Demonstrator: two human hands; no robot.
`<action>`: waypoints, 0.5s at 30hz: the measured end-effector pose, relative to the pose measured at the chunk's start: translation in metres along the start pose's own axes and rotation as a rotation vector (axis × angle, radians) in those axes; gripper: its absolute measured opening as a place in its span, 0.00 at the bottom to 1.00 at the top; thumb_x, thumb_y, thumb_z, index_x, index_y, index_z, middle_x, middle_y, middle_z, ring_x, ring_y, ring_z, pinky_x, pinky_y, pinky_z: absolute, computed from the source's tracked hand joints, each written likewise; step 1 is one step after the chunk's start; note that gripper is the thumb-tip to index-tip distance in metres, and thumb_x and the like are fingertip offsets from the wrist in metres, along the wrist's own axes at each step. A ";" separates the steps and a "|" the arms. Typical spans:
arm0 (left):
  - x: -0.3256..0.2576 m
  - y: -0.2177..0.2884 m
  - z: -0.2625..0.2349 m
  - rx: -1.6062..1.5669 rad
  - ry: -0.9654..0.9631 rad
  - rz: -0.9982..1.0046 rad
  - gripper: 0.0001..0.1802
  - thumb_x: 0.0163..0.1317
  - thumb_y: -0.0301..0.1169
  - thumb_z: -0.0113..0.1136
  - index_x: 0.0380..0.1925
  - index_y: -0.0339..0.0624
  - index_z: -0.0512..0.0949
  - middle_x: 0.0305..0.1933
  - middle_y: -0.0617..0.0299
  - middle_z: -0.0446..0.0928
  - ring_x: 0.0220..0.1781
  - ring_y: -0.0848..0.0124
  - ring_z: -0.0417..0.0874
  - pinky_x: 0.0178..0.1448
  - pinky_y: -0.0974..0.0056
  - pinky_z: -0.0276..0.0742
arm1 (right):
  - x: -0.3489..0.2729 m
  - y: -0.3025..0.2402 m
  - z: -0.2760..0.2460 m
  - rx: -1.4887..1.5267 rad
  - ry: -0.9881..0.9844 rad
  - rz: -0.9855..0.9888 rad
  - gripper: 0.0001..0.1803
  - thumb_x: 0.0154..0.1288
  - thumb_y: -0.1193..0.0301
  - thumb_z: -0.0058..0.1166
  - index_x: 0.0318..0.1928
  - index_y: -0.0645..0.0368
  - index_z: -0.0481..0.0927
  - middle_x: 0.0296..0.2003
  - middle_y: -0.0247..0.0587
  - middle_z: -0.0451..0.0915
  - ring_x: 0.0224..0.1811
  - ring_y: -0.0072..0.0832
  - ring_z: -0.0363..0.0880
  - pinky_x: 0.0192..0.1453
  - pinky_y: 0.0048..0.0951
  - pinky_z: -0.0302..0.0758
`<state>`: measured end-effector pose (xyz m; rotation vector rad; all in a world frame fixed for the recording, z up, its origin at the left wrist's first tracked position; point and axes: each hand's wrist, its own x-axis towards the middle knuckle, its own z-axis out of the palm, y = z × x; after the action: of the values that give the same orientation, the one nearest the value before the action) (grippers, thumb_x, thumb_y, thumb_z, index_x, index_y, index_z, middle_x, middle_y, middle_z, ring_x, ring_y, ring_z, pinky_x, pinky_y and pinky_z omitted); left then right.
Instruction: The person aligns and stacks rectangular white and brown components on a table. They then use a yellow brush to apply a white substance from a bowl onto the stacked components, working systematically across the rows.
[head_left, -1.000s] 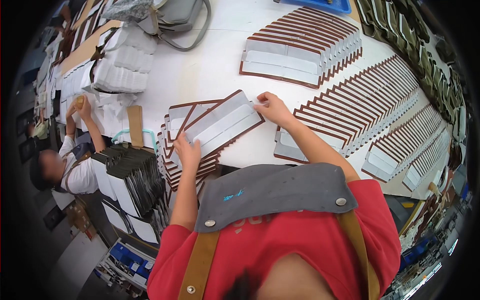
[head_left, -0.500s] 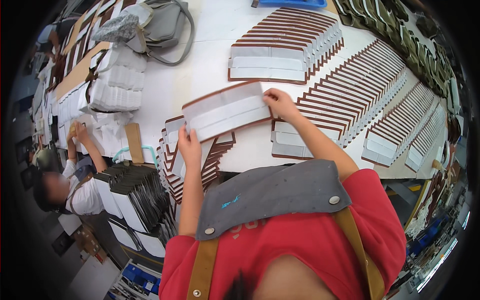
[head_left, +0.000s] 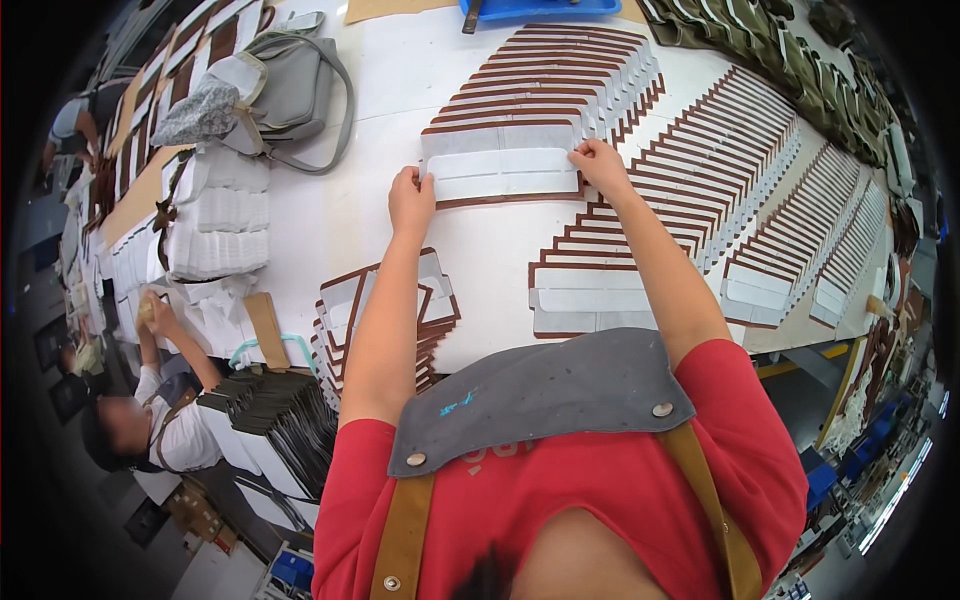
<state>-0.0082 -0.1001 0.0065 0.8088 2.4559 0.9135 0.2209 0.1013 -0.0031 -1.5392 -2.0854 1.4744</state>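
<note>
A flat rectangular panel, whitish grey with brown edging, lies at the near end of an overlapping row of similar panels. My left hand pinches its left end, thumb on top. At its right end my right hand grips the corner between thumb and fingers. Beneath my left forearm sits a loose, criss-crossed pile of brown-edged panels, partly hidden by the arm. To the right, another long overlapping row runs away from me.
Smaller rows of panels lie farther right, beside olive fabric pieces. A blue tray is at the far edge. At left are a grey bag, white stacks, dark-and-white stacks and a co-worker.
Both hands have carried the panel away from me, from above the loose pile to the near end of the middle row. Its tilt has levelled out.
</note>
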 end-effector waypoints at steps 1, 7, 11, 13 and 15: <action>0.001 0.000 0.001 -0.005 -0.007 -0.006 0.11 0.55 0.32 0.53 0.32 0.34 0.72 0.32 0.52 0.75 0.33 0.60 0.76 0.39 0.60 0.71 | 0.001 0.002 0.000 -0.012 0.007 0.005 0.11 0.50 0.66 0.56 0.28 0.62 0.76 0.23 0.37 0.76 0.25 0.25 0.74 0.33 0.26 0.71; 0.003 0.005 0.000 -0.011 -0.020 -0.038 0.11 0.55 0.33 0.54 0.31 0.34 0.71 0.32 0.52 0.75 0.33 0.60 0.76 0.39 0.60 0.71 | 0.005 0.008 0.000 0.005 0.003 0.017 0.11 0.50 0.66 0.57 0.28 0.61 0.76 0.23 0.37 0.76 0.26 0.26 0.74 0.33 0.26 0.70; 0.004 0.000 0.003 0.019 -0.017 -0.054 0.12 0.55 0.33 0.54 0.33 0.35 0.70 0.30 0.54 0.75 0.32 0.61 0.76 0.38 0.59 0.71 | 0.004 0.003 -0.002 -0.063 0.013 -0.005 0.13 0.50 0.62 0.57 0.28 0.60 0.75 0.23 0.38 0.77 0.28 0.29 0.75 0.34 0.29 0.71; 0.003 0.001 0.002 0.045 0.016 -0.026 0.13 0.55 0.34 0.55 0.35 0.37 0.70 0.28 0.57 0.74 0.30 0.66 0.74 0.36 0.63 0.71 | 0.001 -0.004 -0.002 -0.193 0.035 -0.001 0.15 0.50 0.60 0.56 0.28 0.59 0.74 0.24 0.40 0.77 0.28 0.32 0.76 0.35 0.32 0.71; 0.002 -0.001 -0.002 0.009 0.060 0.010 0.14 0.55 0.35 0.55 0.37 0.37 0.70 0.30 0.57 0.73 0.29 0.66 0.74 0.36 0.63 0.71 | -0.001 -0.013 -0.004 -0.380 0.068 0.014 0.17 0.50 0.57 0.56 0.28 0.58 0.74 0.25 0.42 0.77 0.29 0.35 0.76 0.36 0.34 0.71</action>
<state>-0.0113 -0.0997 0.0071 0.8093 2.5111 0.9438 0.2152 0.1031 0.0092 -1.6998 -2.4200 1.0523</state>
